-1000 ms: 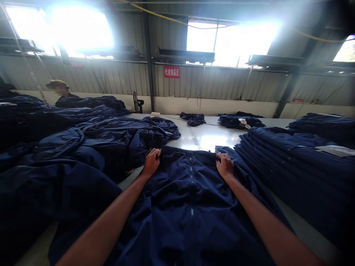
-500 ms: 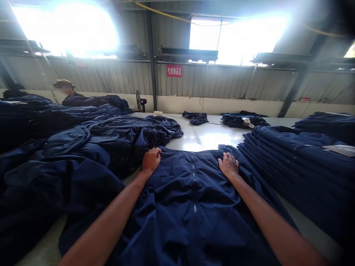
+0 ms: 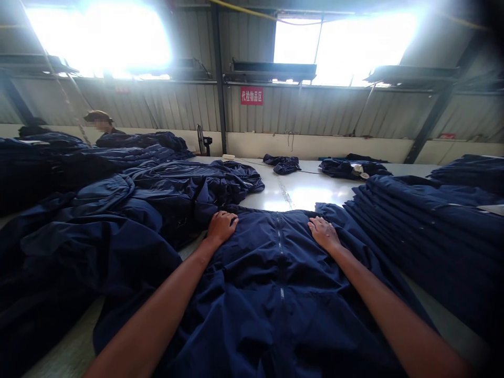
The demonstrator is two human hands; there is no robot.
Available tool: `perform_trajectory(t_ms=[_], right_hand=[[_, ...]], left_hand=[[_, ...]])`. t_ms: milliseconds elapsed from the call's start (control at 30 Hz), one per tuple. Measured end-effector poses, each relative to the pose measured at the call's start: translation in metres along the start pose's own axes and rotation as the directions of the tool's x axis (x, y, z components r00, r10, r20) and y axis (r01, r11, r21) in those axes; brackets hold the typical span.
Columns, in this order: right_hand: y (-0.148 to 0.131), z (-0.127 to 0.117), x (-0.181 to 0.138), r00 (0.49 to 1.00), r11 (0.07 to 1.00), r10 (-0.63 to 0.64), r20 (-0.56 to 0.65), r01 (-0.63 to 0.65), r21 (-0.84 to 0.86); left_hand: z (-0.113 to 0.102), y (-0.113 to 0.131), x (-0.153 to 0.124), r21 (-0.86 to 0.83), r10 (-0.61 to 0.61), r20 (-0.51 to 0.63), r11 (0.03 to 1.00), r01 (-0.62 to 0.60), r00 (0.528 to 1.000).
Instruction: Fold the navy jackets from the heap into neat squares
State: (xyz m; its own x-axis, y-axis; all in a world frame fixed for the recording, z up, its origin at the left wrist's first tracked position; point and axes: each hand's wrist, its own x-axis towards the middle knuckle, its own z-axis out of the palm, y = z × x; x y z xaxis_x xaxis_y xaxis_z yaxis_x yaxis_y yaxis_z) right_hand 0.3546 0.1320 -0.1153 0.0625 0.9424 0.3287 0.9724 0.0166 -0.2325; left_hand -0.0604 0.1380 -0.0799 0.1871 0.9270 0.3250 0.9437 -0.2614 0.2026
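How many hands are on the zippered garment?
2: the left hand on the zippered garment near its far left corner, the right hand near its far right. None seems hidden.

Both bare arms reach forward from the lower corners of the view and converge toward the hands, which lie well apart at nearly equal height. The left forearm [image 3: 157, 310] slants up and rightward to the left hand [image 3: 222, 227], back uppermost, fingers loosely bent. The right forearm [image 3: 384, 296] slants up and leftward to the right hand [image 3: 324, 232], likewise palm down, its fingers slightly spread.
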Motion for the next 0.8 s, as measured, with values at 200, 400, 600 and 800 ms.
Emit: perform_trajectory(t_ms=[200, 400, 600, 800], right_hand=[[0.001, -0.003, 0.0, 0.996, 0.996, -0.085, 0.001, 0.085, 0.042], [0.006, 0.005, 0.005, 0.99, 0.997, -0.072, 0.119, 0.067, 0.047], [0.008, -0.001, 0.005, 0.973, 0.997, -0.076, 0.218, 0.074, 0.017], [0.004, -0.021, -0.005, 0.995, 0.995, -0.08, 0.055, 0.083, -0.062]], left_hand=[[0.008, 0.0, 0.002, 0.016, -0.051, 0.036, 0.999, 0.051, 0.998], [0.015, -0.006, 0.008, 0.021, -0.118, 0.18, 0.993, 0.117, 0.976], [0.002, -0.022, 0.012, -0.025, -0.036, 0.306, 0.999, 0.045, 0.951], [-0.013, -0.031, 0.013, -0.034, 0.041, 0.236, 0.999, -0.034, 0.971]])
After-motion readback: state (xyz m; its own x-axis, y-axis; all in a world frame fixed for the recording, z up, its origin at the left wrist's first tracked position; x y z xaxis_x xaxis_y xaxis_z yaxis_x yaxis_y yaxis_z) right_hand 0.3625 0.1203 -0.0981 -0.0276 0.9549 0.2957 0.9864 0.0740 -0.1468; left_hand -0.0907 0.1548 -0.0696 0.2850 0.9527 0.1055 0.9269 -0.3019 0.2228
